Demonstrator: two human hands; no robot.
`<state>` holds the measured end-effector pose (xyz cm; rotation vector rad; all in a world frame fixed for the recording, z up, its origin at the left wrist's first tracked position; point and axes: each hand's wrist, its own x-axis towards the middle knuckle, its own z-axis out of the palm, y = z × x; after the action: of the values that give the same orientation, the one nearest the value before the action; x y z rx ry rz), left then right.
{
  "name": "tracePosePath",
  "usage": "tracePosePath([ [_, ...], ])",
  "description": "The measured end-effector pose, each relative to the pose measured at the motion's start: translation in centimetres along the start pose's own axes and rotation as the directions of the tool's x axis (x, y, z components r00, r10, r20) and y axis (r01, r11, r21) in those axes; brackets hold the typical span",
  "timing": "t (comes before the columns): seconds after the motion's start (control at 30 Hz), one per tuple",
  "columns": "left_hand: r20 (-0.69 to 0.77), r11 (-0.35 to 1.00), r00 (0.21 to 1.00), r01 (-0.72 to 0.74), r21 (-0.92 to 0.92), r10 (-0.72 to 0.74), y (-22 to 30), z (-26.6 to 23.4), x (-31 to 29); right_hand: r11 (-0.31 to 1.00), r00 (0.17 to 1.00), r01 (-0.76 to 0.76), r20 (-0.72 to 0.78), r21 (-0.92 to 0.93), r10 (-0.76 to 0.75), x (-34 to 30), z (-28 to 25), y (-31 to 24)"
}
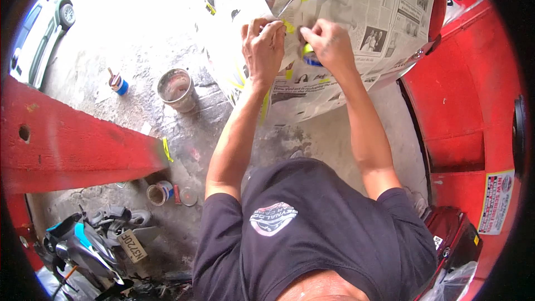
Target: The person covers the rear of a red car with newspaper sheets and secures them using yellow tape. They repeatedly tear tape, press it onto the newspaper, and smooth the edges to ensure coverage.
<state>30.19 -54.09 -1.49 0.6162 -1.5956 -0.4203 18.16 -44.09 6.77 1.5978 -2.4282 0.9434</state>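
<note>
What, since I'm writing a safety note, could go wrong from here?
The newspaper might tear or wrinkle near the left hand. The yellow tape roll at the right hand could slip and drop. The bucket standing on the floor nearby might get kicked over.

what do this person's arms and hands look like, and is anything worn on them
The left hand and right hand are bare, without gloves, and no watch shows. The forearms are uncovered too. Short, plain dark sleeves cover the upper arms, part of a dark T-shirt with a rounded pale-and-pink emblem.
</note>
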Motion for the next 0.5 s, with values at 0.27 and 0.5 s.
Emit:
tracePosePath([
  [0.27,0.046,0.994,0.998,0.024,0.104,-0.029,1.3,-0.3,0.3,0.888,0.913,-0.220,0.405,0.404,0.041,-9.8,1.0,4.2],
  [0.5,0.359,0.915,0.932,0.190,-0.357,-0.053,1.8,-4.6,-8.6,0.729,0.849,-0.407,0.522,0.551,0.079,-14.6,-0.3,6.3],
])
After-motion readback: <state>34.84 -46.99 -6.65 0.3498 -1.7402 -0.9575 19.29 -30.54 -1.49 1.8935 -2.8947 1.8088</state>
